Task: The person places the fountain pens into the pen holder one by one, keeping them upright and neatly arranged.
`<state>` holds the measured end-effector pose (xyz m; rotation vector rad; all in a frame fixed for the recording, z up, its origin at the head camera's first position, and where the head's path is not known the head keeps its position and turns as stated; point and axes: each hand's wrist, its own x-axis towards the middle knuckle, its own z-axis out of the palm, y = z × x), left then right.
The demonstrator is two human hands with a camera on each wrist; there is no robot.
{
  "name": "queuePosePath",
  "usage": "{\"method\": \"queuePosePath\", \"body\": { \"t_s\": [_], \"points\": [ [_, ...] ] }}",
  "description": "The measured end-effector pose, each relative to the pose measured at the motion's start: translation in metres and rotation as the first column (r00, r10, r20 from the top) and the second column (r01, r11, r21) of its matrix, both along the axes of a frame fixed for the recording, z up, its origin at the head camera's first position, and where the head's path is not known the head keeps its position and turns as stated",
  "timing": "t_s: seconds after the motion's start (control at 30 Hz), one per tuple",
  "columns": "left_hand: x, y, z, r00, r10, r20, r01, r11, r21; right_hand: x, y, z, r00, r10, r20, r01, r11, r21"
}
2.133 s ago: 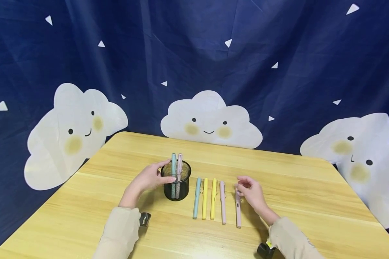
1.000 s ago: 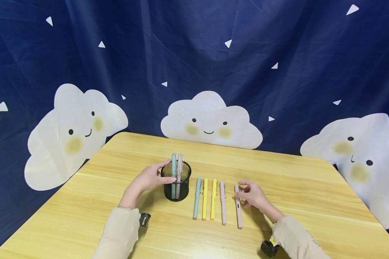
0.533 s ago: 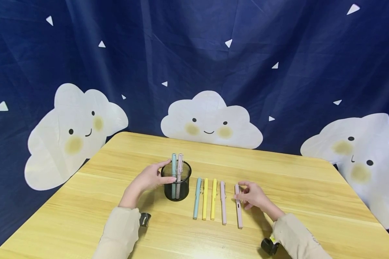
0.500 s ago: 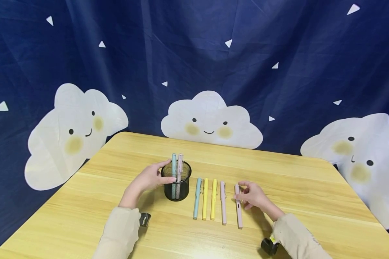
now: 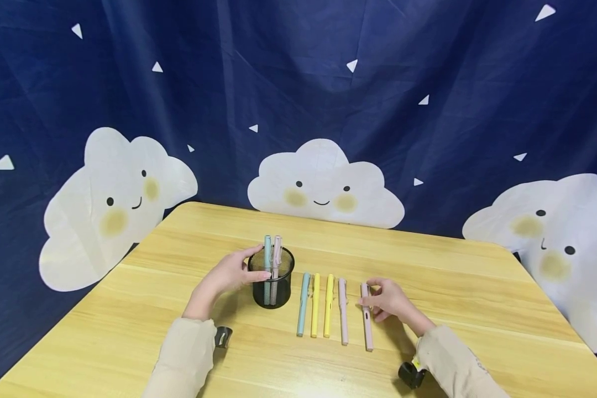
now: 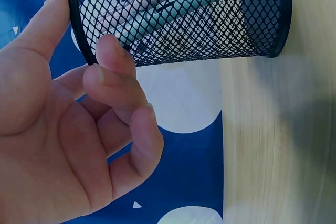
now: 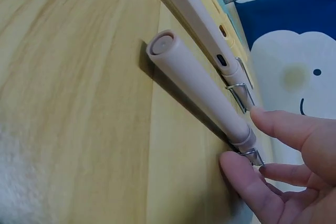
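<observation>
A black mesh pen holder [image 5: 279, 296] stands left of centre on the table, a light blue pen [image 5: 267, 246] and a pale pink pen [image 5: 277, 244] upright inside. My left hand [image 5: 228, 272] grips its rim from the left, thumb across the near side; in the left wrist view the other fingers [image 6: 144, 135] curl below the mesh. On the far right of a row of pens, my right hand [image 5: 390, 298] pinches the capped end of a pink pen [image 7: 202, 85] that lies on the wood. Thumb and fingers stand on either side of its clip.
Left of that pen lie another pink pen [image 5: 344, 318], two yellow pens [image 5: 315, 312] and a light blue pen [image 5: 302, 309], roughly parallel. The wooden table [image 5: 169, 276] ends at a dark blue curtain [image 5: 298, 83] printed with clouds. Black wrist cameras [image 5: 410, 376] hang beneath both sleeves.
Since the earliest frame, my right hand has come slightly nearer along the pink pen, whose lower end has shifted a little right. My left hand stays at the holder.
</observation>
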<state>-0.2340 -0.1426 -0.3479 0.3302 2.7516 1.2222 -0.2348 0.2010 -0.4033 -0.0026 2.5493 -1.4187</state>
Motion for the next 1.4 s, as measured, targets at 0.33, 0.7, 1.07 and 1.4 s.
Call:
{"method": "queuePosePath", "body": {
  "t_s": [0.33, 0.7, 1.07, 1.4],
  "points": [
    [-0.0012, 0.0003, -0.0007, 1.000, 0.006, 0.000, -0.006, 1.000, 0.003, -0.0007, -0.0025, 0.0027, 1.000, -0.023, 0.011, 0.023, 1.000, 0.015],
    [-0.0011, 0.0004, -0.0004, 1.000, 0.004, -0.003, -0.004, 1.000, 0.000, -0.0016, -0.0045, 0.0005, 0.999, -0.048, -0.005, 0.048, 0.998, 0.035],
    [-0.0007, 0.0008, -0.0001, 1.000, 0.003, -0.002, -0.003, 1.000, 0.013, -0.0019, -0.0055, 0.0012, 0.999, -0.048, -0.002, 0.048, 0.999, 0.026],
    [0.0002, 0.0002, -0.0002, 1.000, 0.003, 0.000, -0.003, 1.000, 0.002, -0.0010, -0.0069, 0.0006, 0.998, -0.057, -0.013, 0.057, 0.998, 0.031]
  ]
}}
